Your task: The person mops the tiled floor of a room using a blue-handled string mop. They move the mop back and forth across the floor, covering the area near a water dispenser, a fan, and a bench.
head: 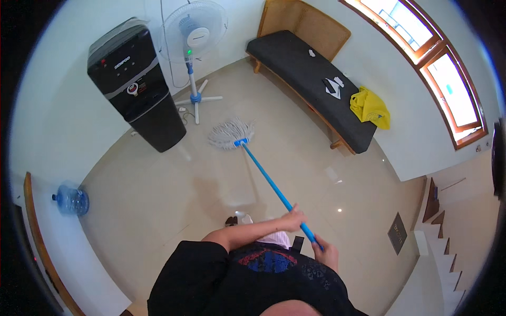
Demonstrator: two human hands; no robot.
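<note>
A string mop lies across the view, its blue handle (269, 179) running from my body out to the floor. My left hand (293, 219) grips the handle partway along, and my right hand (326, 252) is closed around its top end, near my waist. At the far end, a blue clamp (241, 142) holds the grey-white mop strands (229, 134), which are spread on the glossy beige tile floor (292, 142) between the water dispenser and the bench.
Ahead to the left stand a black water dispenser (138, 87) and a pedestal fan (193, 71) with splayed feet. A bench (292, 59) with a dark cushion holds a yellow cloth (369, 106). A water jug (72, 200) lies by the left wall; a doormat (397, 233) lies near stairs (444, 245).
</note>
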